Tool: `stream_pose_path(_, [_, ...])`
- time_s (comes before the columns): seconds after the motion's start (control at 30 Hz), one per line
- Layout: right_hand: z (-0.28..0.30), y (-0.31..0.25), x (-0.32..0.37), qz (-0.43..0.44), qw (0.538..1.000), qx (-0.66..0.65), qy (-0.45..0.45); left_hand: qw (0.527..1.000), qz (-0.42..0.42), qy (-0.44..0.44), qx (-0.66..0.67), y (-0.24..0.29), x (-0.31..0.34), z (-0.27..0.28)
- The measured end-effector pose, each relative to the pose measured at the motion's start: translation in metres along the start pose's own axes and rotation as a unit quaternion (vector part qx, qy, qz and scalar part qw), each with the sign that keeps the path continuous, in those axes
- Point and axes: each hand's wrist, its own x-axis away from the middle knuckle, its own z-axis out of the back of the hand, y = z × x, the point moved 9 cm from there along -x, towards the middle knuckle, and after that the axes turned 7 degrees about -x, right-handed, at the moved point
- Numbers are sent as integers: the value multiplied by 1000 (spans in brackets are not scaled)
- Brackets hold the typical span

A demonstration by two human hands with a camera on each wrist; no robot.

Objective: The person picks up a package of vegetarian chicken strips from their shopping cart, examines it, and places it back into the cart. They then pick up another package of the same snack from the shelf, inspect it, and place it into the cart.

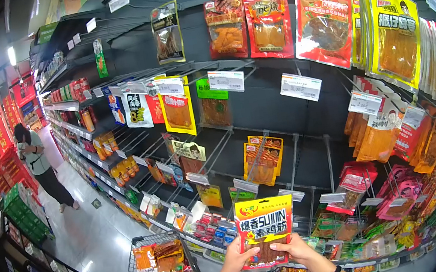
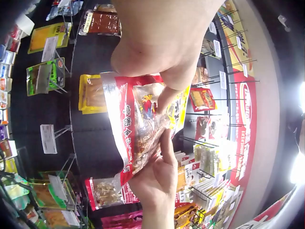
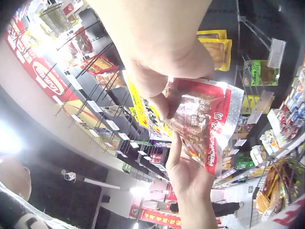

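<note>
Both hands hold a red, yellow and white snack packet point(image 1: 267, 234) upright, its printed front facing the head camera. My left hand point(image 1: 238, 257) grips its lower left edge, with the thumb across the front. On the lower right, my right hand point(image 1: 298, 249) grips it the same way, so the two thumbs point toward each other over the brown food in its window. In both wrist views the packet point(image 2: 136, 126) appears side-on between the hands, and its silvery top or bottom seam point(image 3: 231, 124) sticks out past the fingers.
Ahead, a dark shelf wall carries hooks with hanging packets, such as a yellow packet point(image 1: 395, 35) and a red packet point(image 1: 324, 23). A wire shopping cart with several packets point(image 1: 168, 258) stands at lower left. Down the aisle are a person point(image 1: 39, 159) and stacked green boxes point(image 1: 24, 213).
</note>
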Motion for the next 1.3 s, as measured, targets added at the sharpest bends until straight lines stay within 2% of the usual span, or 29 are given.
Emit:
stream_pose_path(0.07, [-5,-3,-1,33,999,36,-18,998,18,10,-53,-4,0,9])
stream_pose_path(0.1, [-5,-7,0,37,998,48,-12,999,10,2,-42,-12,-2,12])
stream_pose_path(0.17, [-6,-9,2,25,998,62,-17,1000,-22,-9,-20,8,-3,0])
stream_pose_path(0.3, [-11,-16,7,25,997,67,-34,999,29,11,-41,7,2,2])
stream_pose_path(0.6, [14,-17,15,39,998,41,4,1000,16,-1,-24,-1,-13,-22])
stream_pose_path(0.9, [47,-28,41,77,996,-11,52,996,55,-65,-19,-26,-29,-61])
stream_pose_path(1.03, [69,-22,48,67,994,-19,81,994,72,-81,-4,-40,-35,-75])
stream_pose_path(1.3, [113,0,65,79,992,24,95,979,127,-157,-23,-79,-40,-85])
